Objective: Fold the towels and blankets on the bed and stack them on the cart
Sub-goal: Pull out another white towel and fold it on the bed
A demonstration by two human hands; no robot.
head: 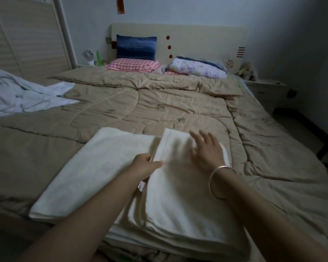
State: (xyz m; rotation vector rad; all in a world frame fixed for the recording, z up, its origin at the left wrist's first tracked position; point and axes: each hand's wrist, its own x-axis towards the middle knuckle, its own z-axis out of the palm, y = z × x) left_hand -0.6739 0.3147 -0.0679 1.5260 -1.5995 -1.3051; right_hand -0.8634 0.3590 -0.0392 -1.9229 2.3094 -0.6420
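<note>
beige quilted bed (159, 103): mid-fold, left hand (144, 165) pinches the white cloth towel (178, 195), right hand (206, 150) presses it, fingers spread; another fold likely next.

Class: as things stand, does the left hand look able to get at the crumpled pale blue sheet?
Probably not yet: the left hand grips the white towel. Freed, only quilt lies between it and the sheet.

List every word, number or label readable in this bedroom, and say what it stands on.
No text can be read here.
The hanging red strip: any writing is too blurred.
The rabbit patch on the pink checked pillow: any lettering is too small.
The white towel: no print shows.
</note>
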